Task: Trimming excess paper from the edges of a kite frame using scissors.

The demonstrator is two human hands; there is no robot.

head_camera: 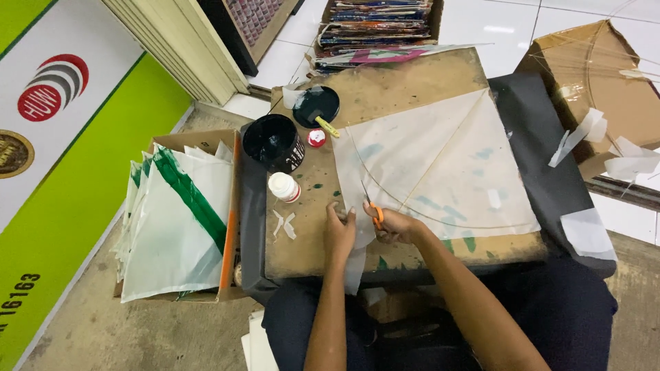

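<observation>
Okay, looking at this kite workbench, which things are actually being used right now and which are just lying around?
In use: right hand with orange-handled scissors; left hand pressing the white paper kite.

Lying about: black paint pot, white bottle, box of finished kites, paper scraps.

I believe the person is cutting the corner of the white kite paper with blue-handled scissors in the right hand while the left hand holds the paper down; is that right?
Not quite: the scissors have orange handles, not blue, as the head view shows. The rest holds: the right hand works them at the corner of the white kite paper, and the left hand holds the paper down.
</observation>
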